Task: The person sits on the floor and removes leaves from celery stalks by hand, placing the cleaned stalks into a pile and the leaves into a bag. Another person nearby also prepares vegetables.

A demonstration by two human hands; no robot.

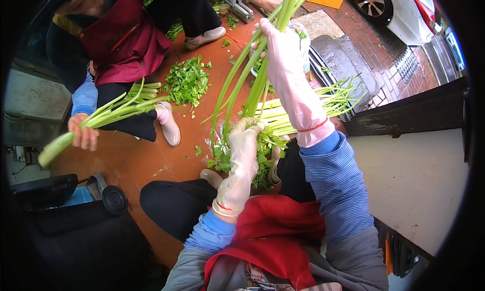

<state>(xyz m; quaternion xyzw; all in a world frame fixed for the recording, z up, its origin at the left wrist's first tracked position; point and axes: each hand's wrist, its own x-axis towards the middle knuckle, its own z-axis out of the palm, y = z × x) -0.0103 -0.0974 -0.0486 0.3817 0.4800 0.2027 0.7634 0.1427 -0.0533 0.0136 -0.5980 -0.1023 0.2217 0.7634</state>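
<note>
My right hand [282, 52], in a pale glove with a red band at the wrist, grips a bunch of celery [290, 11] by its stalks, with the thick base end upward. Lower down, my left hand [244, 135], also gloved, is closed around the same bunch just above its leaves. Those green celery leaves [263, 170] hang between my knees, partly hidden by my left hand. Behind my right forearm lies a pile of bare celery stalks [278, 115], its thin ends pointing right.
Opposite sits a co-worker in a dark red apron [117, 41], holding a celery bunch [113, 113]. Celery leaves [187, 81] are heaped on the red tiled floor [151, 164]. A black bin [83, 230] stands at left, a board [409, 177] at right, a white car [411, 20] outside.
</note>
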